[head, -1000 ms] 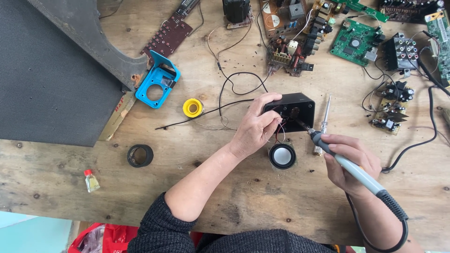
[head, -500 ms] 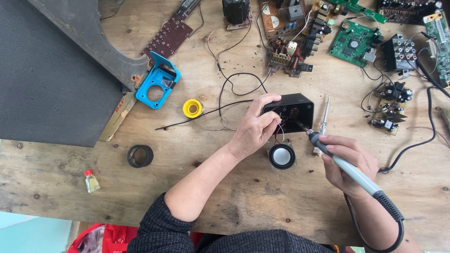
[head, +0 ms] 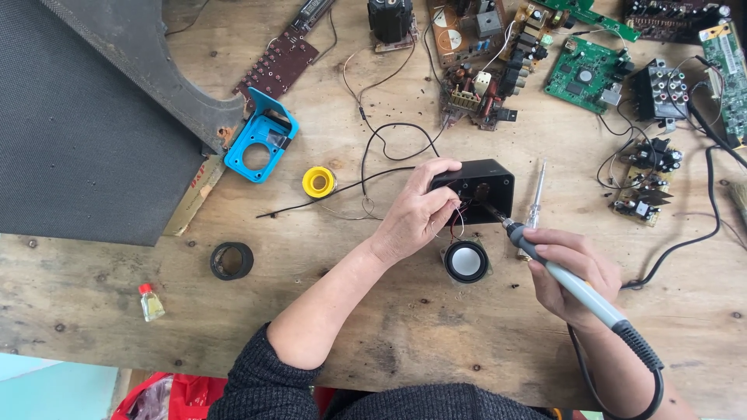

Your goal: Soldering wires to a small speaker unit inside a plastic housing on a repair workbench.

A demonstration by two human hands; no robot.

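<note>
The black box (head: 486,187) sits on the wooden table (head: 373,327), right of centre. The left hand (head: 416,214) clasps its left end, fingers curled over the top. The right hand (head: 572,272), just right of the box, is closed around a soldering iron (head: 576,288) whose tip reaches into the box. A small speaker (head: 466,261) lies just below the box, a screwdriver (head: 535,196) beside its right end, a yellow spool (head: 319,182) to its left.
</note>
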